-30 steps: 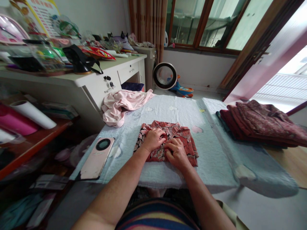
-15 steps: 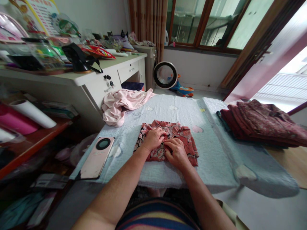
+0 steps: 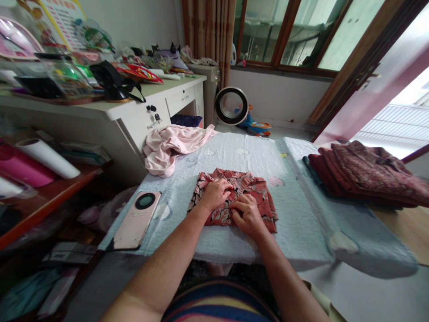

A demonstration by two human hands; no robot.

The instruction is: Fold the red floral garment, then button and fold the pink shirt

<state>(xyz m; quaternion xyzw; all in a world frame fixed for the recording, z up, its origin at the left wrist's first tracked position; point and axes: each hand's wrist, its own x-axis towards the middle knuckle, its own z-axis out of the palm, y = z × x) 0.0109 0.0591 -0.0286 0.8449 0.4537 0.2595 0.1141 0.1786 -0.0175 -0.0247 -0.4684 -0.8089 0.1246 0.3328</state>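
Red folded cloth [image 3: 219, 217] on blue sheet [image 3: 298, 219], and here's my left hand [image 3: 216, 196] and right hand [image 3: 248, 214] half-curled on top, pinching or not, I can't tell

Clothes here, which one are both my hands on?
The floral garment in the middle: your left hand and right hand touch it. The crumpled pink cloth to the left and the dark red stack to the right are untouched.

A wood-framed window [image 3: 290, 33] sits in the pale far wall [image 3: 284, 96], brown curtain [image 3: 209, 38] at its left; white drawers [image 3: 176, 102] stand left, a red-brown shelf [image 3: 67, 194] near left; daylight enters beside the pink door [image 3: 378, 98] at right
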